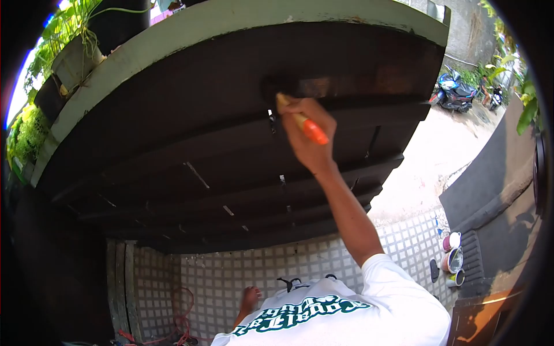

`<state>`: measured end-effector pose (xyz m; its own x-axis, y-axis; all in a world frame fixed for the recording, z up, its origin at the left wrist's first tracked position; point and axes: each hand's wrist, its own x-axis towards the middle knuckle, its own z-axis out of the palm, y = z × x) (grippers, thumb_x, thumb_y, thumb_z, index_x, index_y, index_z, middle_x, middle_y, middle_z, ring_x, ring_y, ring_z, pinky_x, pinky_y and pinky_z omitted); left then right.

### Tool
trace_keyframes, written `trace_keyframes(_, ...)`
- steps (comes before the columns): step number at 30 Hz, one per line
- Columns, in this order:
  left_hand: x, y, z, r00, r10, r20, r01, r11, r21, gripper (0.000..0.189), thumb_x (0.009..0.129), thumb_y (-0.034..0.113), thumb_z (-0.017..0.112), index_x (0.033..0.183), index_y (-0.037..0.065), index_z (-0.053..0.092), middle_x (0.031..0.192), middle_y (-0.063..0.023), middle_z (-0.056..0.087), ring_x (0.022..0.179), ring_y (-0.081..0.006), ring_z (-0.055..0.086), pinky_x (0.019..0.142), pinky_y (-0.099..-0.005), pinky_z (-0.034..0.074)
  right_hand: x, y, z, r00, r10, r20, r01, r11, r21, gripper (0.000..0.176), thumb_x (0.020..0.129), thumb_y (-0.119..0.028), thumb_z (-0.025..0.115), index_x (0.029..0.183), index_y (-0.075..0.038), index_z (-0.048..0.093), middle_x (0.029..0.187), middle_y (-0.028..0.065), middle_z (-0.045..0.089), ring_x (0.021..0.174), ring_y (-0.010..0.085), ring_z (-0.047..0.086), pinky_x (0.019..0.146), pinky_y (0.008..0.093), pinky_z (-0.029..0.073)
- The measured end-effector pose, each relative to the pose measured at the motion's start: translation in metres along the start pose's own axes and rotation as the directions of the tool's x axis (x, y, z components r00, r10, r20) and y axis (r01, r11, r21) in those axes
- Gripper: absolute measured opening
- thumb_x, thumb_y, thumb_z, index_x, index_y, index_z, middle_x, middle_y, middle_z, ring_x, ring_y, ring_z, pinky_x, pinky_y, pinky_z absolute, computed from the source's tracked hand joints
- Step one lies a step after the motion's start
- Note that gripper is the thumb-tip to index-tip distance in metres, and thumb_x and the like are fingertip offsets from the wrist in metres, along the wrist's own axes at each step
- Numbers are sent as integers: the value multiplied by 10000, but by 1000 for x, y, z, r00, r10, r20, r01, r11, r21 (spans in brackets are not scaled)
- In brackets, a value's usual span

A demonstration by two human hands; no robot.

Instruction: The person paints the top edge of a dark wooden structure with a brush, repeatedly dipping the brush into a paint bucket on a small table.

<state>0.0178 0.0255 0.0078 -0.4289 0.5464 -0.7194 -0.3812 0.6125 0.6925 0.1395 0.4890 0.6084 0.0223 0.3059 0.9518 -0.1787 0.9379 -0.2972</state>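
Observation:
My right hand (309,130) is closed around a paintbrush (314,132) with a pale yellow handle and an orange end. Its dark bristle end meets the upper part of a dark brown slatted panel (190,86), and blurs into the brown there. Beside the brush, a shiny patch (314,87) stands out on the panel. Small pale marks and slits show lower down on the slats. My left hand is out of view.
A pale green ledge (173,49) with potted plants (78,63) tops the panel. Paint cans (453,260) stand on the tiled floor (231,268) at right. A red cord (183,314) lies lower left. A motorcycle (456,92) is parked beyond.

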Motion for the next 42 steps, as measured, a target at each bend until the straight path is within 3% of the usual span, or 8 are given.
trace_keyframes(2, 2, 1, 1, 998, 47, 47, -53, 989, 141, 231, 956, 291, 579, 1073, 102, 641, 957, -73, 718, 827, -239, 723, 687, -395, 553, 14, 22, -37, 999, -3, -42, 2, 999, -34, 147, 838, 83, 715, 963, 6, 707, 933, 173, 713, 851, 342, 706, 785, 364, 557)
trace_keyframes(5, -17, 18, 15, 1000, -9, 5, 8, 985, 174, 237, 939, 298, 593, 1056, 99, 645, 944, -67, 710, 824, -244, 720, 700, -401, 553, 42, 41, -115, 993, -82, -85, 44, 923, -382, 125, 845, 64, 718, 954, 9, 693, 937, 158, 713, 852, 328, 707, 769, 366, 549)
trace_keyframes(9, -11, 21, 24, 988, -145, -43, 144, 989, -25, 231, 925, 292, 603, 1050, 104, 651, 943, -60, 715, 830, -243, 723, 714, -407, 546, 72, 55, -180, 972, -106, -210, -71, 719, -692, 112, 863, 36, 700, 966, -4, 682, 936, 160, 705, 851, 334, 707, 755, 395, 551)
trace_keyframes(15, 2, 39, 40, 972, -219, -81, 216, 975, -47, 220, 935, 271, 594, 1081, 117, 652, 1008, -68, 736, 880, -240, 735, 726, -410, 539, 65, 39, -120, 989, -51, -138, -37, 821, -570, 157, 835, -30, 742, 987, -43, 703, 964, 166, 718, 889, 386, 714, 773, 411, 560)
trace_keyframes(22, -3, 59, 72, 974, -212, -78, 213, 977, 6, 226, 946, 282, 598, 1091, 116, 651, 1028, -68, 730, 911, -234, 727, 767, -406, 550, 77, 42, -126, 994, 87, -65, -85, 996, 41, 67, 897, 32, 733, 925, -11, 690, 880, 90, 697, 828, 129, 682, 756, 278, 513)
trace_keyframes(29, 1, 64, 83, 975, -202, -90, 206, 978, 32, 233, 949, 272, 604, 1112, 115, 654, 1020, -51, 729, 907, -230, 728, 785, -404, 559, 122, 88, -242, 938, -230, -259, 48, 827, -560, 101, 900, 31, 706, 985, -23, 710, 906, 129, 725, 845, 257, 731, 761, 341, 553)
trace_keyframes(34, 6, 59, 92, 976, -198, -96, 200, 980, 11, 249, 953, 280, 599, 1127, 110, 652, 1027, -49, 729, 908, -227, 727, 788, -406, 551, 122, 74, -178, 957, -281, -77, 175, 765, -620, 201, 846, -6, 726, 1041, -56, 743, 934, 148, 732, 854, 332, 728, 757, 380, 571)
trace_keyframes(42, -1, 60, 106, 992, -124, -26, 125, 990, 69, 274, 962, 286, 584, 1154, 100, 642, 1078, -75, 717, 943, -227, 711, 824, -394, 540, 125, 43, -123, 997, -23, -72, 30, 995, 96, 60, 896, -3, 739, 921, -30, 692, 836, 64, 696, 765, 143, 685, 710, 275, 532)
